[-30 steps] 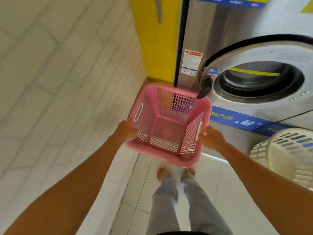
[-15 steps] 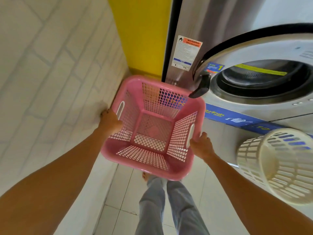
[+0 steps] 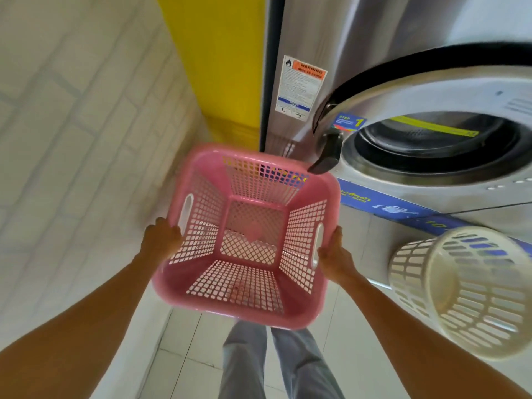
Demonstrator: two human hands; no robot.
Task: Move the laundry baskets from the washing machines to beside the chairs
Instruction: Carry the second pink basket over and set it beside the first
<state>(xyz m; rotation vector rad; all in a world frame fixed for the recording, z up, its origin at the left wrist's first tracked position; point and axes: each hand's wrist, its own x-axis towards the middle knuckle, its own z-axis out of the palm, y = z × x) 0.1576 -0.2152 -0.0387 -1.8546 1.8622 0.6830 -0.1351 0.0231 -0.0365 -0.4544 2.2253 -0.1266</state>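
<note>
An empty pink square laundry basket (image 3: pixel 247 309) with mesh walls hangs in the air above my legs. My left hand (image 3: pixel 161 239) grips its left rim beside the handle slot. My right hand (image 3: pixel 335 257) grips the right rim at the other slot. The basket sits close to the steel washing machine (image 3: pixel 403 90), whose round door (image 3: pixel 431 145) is just beyond the basket's far corner. A white round laundry basket (image 3: pixel 466 295) stands at the right, in front of the machine.
A white tiled wall (image 3: pixel 72 139) runs along the left, close to the basket. A yellow panel (image 3: pixel 218 61) fills the gap between wall and machine. The black door handle (image 3: pixel 326 156) juts out near the basket's far rim. Pale floor tiles (image 3: pixel 187 355) lie below.
The pink basket has risen off the floor and come toward me in both hands. The view has shifted closer to the machine, and the white basket looks larger at the right.
</note>
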